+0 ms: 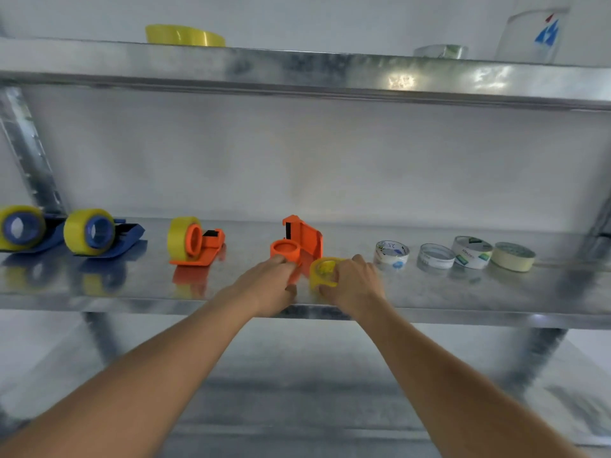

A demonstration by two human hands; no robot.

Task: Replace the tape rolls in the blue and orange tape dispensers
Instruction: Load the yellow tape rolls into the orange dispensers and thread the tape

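Galvanised metal shelving (99, 292) is shown against a pale wall, with the middle shelf carrying the work. At its left edge a blue dispenser (23, 231) loaded with yellow tape is cut off by the frame; a second blue dispenser (99, 233) stands just beside it, likewise loaded. Nearer the centre, an orange dispenser (195, 241) with a yellow roll is seen lying on its side. At the centre, close to the front edge, an empty orange dispenser (297, 246) is set with its hub facing up. The left hand (269, 285) is closed on the base of this dispenser; the fingertips are hidden behind the knuckles. The right hand (355, 284) is closed around a yellow tape roll (325, 271), held just beside the empty dispenser; whether the roll rests on the shelf cannot be told. Toward the right edge, four spent cores (453, 256) are laid in a row, their printing too blurred to read. On the upper shelf (297, 71), a yellow roll (185, 36), a clear roll (441, 51) and a clear container (532, 34) are partly hidden by the shelf lip.
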